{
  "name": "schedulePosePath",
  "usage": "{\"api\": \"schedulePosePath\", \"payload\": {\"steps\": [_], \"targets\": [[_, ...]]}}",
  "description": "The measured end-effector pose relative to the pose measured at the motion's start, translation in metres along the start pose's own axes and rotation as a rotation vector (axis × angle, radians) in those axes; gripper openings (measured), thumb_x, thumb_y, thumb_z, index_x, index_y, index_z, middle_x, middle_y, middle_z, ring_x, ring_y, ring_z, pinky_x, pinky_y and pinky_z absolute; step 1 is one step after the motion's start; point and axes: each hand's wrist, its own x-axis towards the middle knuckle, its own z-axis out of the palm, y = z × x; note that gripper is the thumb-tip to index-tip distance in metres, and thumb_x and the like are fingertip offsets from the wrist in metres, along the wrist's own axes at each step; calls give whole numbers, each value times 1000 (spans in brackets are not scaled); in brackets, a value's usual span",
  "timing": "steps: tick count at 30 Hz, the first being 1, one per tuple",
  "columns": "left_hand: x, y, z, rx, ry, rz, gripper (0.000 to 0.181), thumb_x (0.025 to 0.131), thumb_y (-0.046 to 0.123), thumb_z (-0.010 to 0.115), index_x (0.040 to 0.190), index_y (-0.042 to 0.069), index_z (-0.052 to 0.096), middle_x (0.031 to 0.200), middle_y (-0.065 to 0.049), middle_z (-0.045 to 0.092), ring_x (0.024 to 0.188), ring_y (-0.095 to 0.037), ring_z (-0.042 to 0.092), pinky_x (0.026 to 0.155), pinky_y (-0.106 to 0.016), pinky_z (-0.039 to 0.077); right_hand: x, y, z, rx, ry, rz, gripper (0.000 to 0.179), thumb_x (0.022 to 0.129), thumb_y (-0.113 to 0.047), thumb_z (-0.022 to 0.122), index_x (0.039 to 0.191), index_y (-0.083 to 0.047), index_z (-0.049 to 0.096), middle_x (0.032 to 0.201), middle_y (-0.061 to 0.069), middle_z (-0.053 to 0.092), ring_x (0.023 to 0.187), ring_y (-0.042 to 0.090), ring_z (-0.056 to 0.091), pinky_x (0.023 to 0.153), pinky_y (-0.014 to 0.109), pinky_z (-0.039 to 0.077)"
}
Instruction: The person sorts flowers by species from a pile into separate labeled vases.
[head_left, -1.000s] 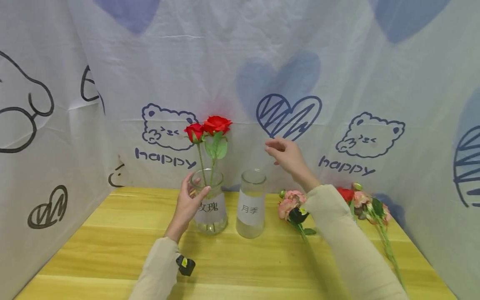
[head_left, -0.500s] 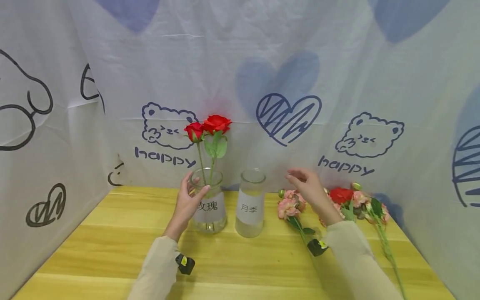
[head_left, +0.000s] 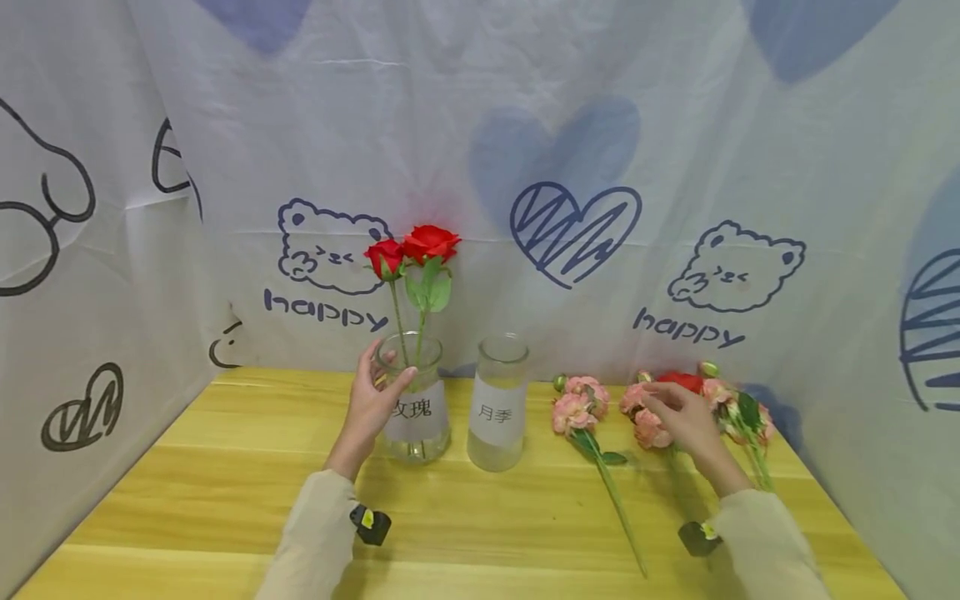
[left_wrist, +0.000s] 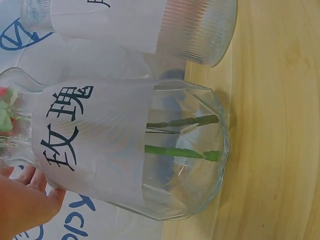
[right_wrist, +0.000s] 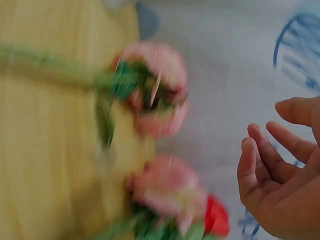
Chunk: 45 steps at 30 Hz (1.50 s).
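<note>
Two red roses [head_left: 431,242] stand in a wide glass vase [head_left: 430,446] with a labelled paper band; their stem ends show through the glass in the left wrist view. My left hand [head_left: 372,408] holds this vase at its left side, thumb in front and fingers behind. My right hand [head_left: 688,421] is over the flowers at the right, fingers loosely bent and holding nothing. Close by its fingertips are pink blooms [head_left: 651,428], partly covered by the hand. In the right wrist view the pink flowers [right_wrist: 165,187] look blurred.
A narrower labelled glass vase [head_left: 497,457] stands right of the first. A pink flower [head_left: 576,412] lies on the wooden table [head_left: 480,533], stem toward me. Further right lie a red bloom [head_left: 681,382] and more pink flowers [head_left: 759,423]. A printed curtain [head_left: 465,100] hangs behind.
My right hand has moved right and down, from above the narrow vase to the flowers at the right. The left hand has stayed on the wide vase.
</note>
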Motion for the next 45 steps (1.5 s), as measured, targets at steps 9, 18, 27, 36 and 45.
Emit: {"api": "schedulePosePath", "payload": {"steps": [9, 18, 27, 36, 45], "targets": [[3, -2, 2, -4, -6, 20, 78, 91, 19, 67, 152, 7, 19, 148, -20, 37, 138, -33, 30, 115, -44, 22, -15, 56, -38, -63, -21, 101, 50, 101, -28, 52, 131, 12, 48, 128, 32, 52, 105, 36, 56, 79, 41, 55], [2, 0, 1, 0, 4, 12, 78, 92, 18, 66, 152, 7, 18, 148, -18, 37, 138, -33, 30, 115, -43, 22, -29, 94, -61, -151, -35, 75, 38, 98, -9, 55, 124, 18, 50, 110, 32, 60, 88, 24, 62, 69, 35, 58], [3, -2, 0, 0, 8, 3, 79, 91, 18, 66, 153, 8, 18, 148, -18, 37, 138, -33, 30, 116, -43, 21, -36, 104, -65, -197, -100, 66, 34, 94, -9, 61, 116, 17, 57, 98, 25, 66, 80, 21, 62, 61, 28, 53], [2, -2, 0, 0, -2, 7, 79, 92, 19, 66, 153, 8, 16, 148, -19, 36, 138, -33, 29, 116, -44, 21, -39, 107, -58, -238, -148, 103, 36, 89, -11, 67, 111, 17, 60, 92, 20, 68, 78, 23, 63, 60, 31, 54], [1, 0, 0, -2, -6, 8, 80, 93, 20, 66, 153, 8, 16, 148, -19, 36, 139, -33, 28, 116, -44, 20, -38, 109, -54, -272, -161, 134, 31, 89, -12, 65, 104, 15, 64, 91, 20, 69, 70, 18, 61, 58, 31, 53]]}}
